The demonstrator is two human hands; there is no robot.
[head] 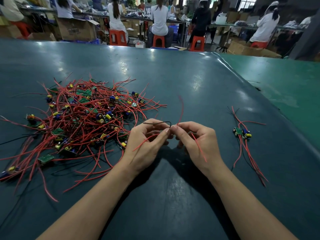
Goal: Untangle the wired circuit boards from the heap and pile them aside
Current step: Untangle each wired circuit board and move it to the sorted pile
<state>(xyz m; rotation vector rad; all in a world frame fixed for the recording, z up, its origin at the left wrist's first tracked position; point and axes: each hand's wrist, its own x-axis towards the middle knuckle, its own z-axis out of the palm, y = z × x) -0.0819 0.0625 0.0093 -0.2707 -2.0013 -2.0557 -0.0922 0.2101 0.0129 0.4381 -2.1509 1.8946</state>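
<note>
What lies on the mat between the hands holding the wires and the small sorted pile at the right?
Nothing visible. The left hand and right hand pinch red and black wires over bare green mat; the stretch across to the sorted pile shows only mat. The tangled heap lies on the opposite side.

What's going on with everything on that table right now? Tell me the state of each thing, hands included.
Heap of wired circuit boards: tangled, on the table's left side.
Sorted pile: a few boards with wires trailing, lying apart on the right.
Black wire: bent into a loop, pinched between both hands.
Red wires: loose ends hanging from the hands.
Left hand: fingers curled, pinching wires.
Right hand: fingers curled, pinching wires.
Table: green mat, glossy.
</note>
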